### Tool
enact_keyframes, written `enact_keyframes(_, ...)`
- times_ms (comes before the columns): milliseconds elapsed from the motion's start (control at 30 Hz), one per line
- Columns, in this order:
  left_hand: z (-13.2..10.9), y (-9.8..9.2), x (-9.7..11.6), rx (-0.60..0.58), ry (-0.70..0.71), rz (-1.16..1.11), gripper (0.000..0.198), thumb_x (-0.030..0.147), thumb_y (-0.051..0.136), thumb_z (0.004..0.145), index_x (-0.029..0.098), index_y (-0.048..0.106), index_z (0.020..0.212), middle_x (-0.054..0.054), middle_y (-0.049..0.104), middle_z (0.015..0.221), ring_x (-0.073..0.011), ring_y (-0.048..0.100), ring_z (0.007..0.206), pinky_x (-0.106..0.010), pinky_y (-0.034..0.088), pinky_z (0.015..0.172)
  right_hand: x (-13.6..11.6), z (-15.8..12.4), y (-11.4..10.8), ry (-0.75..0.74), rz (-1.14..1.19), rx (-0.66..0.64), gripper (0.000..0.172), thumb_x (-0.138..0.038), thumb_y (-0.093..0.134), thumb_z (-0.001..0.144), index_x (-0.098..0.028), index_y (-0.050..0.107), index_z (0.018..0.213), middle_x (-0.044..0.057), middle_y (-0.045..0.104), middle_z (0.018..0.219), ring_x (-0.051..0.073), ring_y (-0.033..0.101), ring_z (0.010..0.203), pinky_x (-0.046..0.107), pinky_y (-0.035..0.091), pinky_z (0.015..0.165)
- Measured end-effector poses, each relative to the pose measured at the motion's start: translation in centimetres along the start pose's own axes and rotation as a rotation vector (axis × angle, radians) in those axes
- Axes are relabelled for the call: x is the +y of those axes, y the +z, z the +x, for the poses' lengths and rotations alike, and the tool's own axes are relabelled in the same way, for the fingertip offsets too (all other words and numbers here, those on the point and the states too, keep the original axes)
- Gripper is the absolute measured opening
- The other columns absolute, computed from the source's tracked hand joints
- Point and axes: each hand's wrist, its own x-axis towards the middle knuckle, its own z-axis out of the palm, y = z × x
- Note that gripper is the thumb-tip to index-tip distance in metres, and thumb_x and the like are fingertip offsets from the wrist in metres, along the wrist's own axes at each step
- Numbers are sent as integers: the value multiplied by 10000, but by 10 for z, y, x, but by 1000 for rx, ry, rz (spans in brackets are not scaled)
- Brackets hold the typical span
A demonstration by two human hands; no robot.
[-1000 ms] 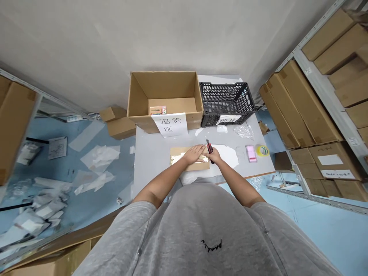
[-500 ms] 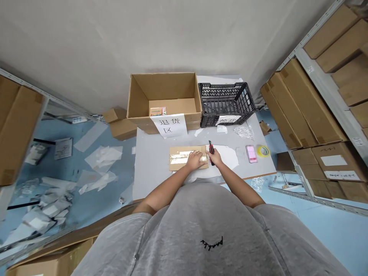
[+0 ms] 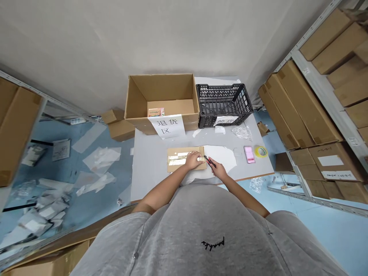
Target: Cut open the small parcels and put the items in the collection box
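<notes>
Cutting seemed in hand: the right hand [image 3: 219,170] gripped a slim red-and-black utility knife [image 3: 207,159]; the left hand [image 3: 193,161], grasp unclear, touched a flat brown cardboard box [image 3: 179,161], which needed steadying.

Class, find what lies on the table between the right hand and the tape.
The head view shows, going from the right hand, part of the white sheet, then the phone, next to the tape.

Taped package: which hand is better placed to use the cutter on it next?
Probably the right hand: it holds the cutter, angled toward the package, while the left hand rests on top.
</notes>
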Motion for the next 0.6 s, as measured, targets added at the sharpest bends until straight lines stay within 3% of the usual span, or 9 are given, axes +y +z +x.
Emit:
enact_keyframes(167, -2, 2, 1, 54, -7, -51, 193, 361, 829, 869, 250, 712, 976, -62, 773, 1133, -307, 674, 1168, -429, 419, 1011, -9, -1, 4, 44, -9, 35, 558, -300, 524, 1113, -307, 570, 1668, -89, 584, 572, 106, 523, 414, 204, 477, 521)
enact_keyframes(400, -3, 2, 6, 70, -54, -72, 167, 338, 831, 835, 255, 726, 934, -51, 781, 1092, -290, 687, 1133, -429, 432, 1023, -21, -12, 10, 171, 223, -21, 631, -394, 573, 1103, -202, 512, 1701, -82, 567, 532, 127, 519, 383, 200, 418, 412)
enact_keyframes(600, -3, 0, 8, 82, -70, -34, 153, 341, 805, 855, 255, 724, 952, -56, 783, 1113, -293, 683, 1151, -450, 419, 1047, -28, -6, 15, 147, 274, 30, 651, -415, 613, 1069, -191, 546, 1677, -80, 558, 515, 146, 522, 377, 218, 428, 396)
